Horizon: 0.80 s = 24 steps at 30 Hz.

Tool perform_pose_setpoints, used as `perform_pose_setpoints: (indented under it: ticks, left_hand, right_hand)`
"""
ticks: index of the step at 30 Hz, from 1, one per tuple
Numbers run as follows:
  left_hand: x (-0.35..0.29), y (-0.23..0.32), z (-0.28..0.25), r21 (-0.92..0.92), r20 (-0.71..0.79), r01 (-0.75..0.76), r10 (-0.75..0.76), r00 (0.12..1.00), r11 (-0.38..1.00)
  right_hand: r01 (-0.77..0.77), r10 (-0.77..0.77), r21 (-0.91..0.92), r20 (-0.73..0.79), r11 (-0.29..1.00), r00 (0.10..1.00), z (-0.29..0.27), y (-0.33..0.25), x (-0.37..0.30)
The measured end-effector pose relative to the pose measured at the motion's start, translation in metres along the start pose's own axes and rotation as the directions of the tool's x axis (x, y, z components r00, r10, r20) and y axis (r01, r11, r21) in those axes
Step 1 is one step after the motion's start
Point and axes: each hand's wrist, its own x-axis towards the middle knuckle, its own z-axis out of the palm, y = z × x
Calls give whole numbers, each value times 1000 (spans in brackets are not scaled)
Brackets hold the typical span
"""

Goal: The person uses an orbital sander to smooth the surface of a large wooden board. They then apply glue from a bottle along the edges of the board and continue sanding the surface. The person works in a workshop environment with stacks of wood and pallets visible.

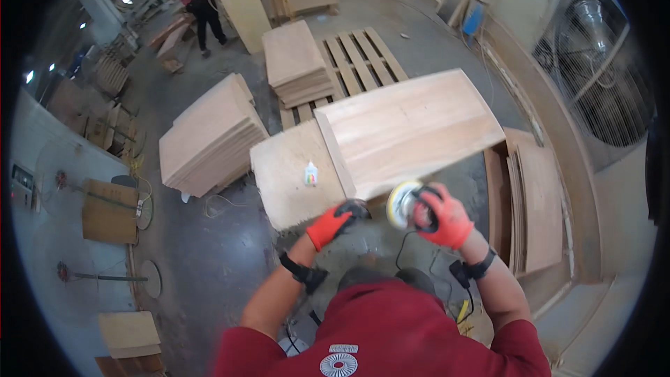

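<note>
My right hand [447, 220], in an orange and black glove, grips a power sander [405, 205] with a round yellow and white pad. The sander is tilted, its pad turned left, close to the near edge of a pale wooden panel [412, 132]. At the panel's near left corner is my left hand [338, 223], gloved alike, with its fingers curled; what lies in them is hidden. The panel rests partly over a rough board [286, 174]. A small white bottle [310, 174] with a coloured label sits on that board.
Stacks of wooden panels stand at left [213, 136] and beyond [296, 59], beside a slatted pallet [359, 59]. More panels lean on the right [537, 202]. A cord hangs below the sander. A large fan [593, 70] is at the right wall. Another person [195, 0] stands far left.
</note>
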Motion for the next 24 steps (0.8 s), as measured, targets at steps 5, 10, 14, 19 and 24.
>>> perform_pose_setpoints:
  ticks: [5,10,14,19,24]
  left_hand:
    - [9,6,43,-123,-59,-23,16,998,992]
    - [38,-10,48,91,20,74,-76,997,993]
    - [74,4,87,54,62,91,-94,994,994]
    - [88,33,127,178,-31,-21,27,999,984]
    - [34,60,168,67,-460,45,-10,888,997]
  right_hand:
    - [118,-132,132,107,984,985,35,9,21]
    - [-36,-42,390,188,920,981,21,50,24]
    - [-136,22,637,184,759,983,10,112,19]
    - [-137,-31,745,207,653,978,12,165,55]
    - [-344,-59,684,492,643,869,38,119,103]
